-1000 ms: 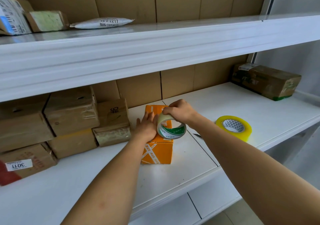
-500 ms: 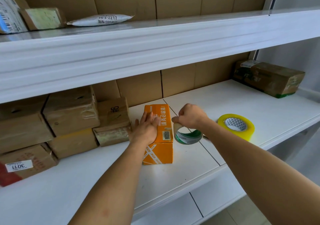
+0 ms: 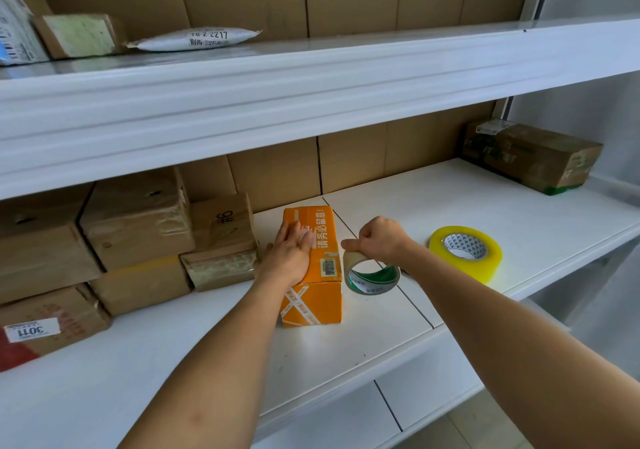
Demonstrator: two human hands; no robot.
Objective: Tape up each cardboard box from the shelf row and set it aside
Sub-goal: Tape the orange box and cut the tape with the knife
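Observation:
An orange cardboard box [image 3: 320, 268] with white print lies on the white shelf [image 3: 433, 206], its long side running away from me. My left hand [image 3: 292, 253] presses flat on the box's top, fingers straight. My right hand [image 3: 379, 241] grips the top of a clear tape roll with a green core [image 3: 372, 277], which stands on edge against the shelf just right of the box. A shiny strip of tape lies across the box top under my left fingers.
A bigger yellow tape roll [image 3: 465, 253] lies flat to the right. A stack of several brown boxes [image 3: 138, 227] stands left of the orange box. One brown box [image 3: 530, 158] sits at the far right. Parcels [image 3: 197, 38] rest on the upper shelf.
My right hand has carried the tape roll from above the box top down its right side to the shelf. My left hand stayed pressing on the box.

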